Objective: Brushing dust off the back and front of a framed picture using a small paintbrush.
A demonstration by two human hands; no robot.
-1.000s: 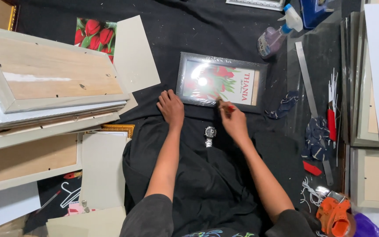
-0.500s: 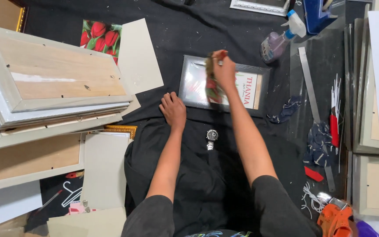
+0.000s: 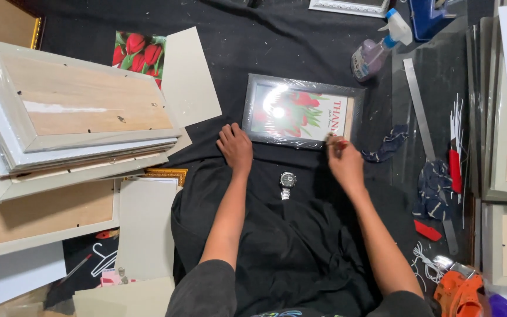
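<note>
Left hand (image 3: 236, 147): flat on the black cloth (image 3: 300, 47), fingers spread, touching the near left corner of the wrapped picture frame (image 3: 300, 111).
Right hand (image 3: 342, 161): fingers pinched around a small red-tipped tool (image 3: 340, 144) at the frame's near edge.
Nearby: wristwatch (image 3: 287, 183) between the forearms.

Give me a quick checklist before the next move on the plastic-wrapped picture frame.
1. Grey plastic-wrapped picture frame flat on the black cloth: ok.
2. Left hand steadying the frame's near edge: ok.
3. Right hand gripping a small red-tipped tool at the near right corner: ok; tool type cannot tell.
4. Silver wristwatch apart from both hands: ok.
5. Wrap intact: cannot tell, glare.
</note>
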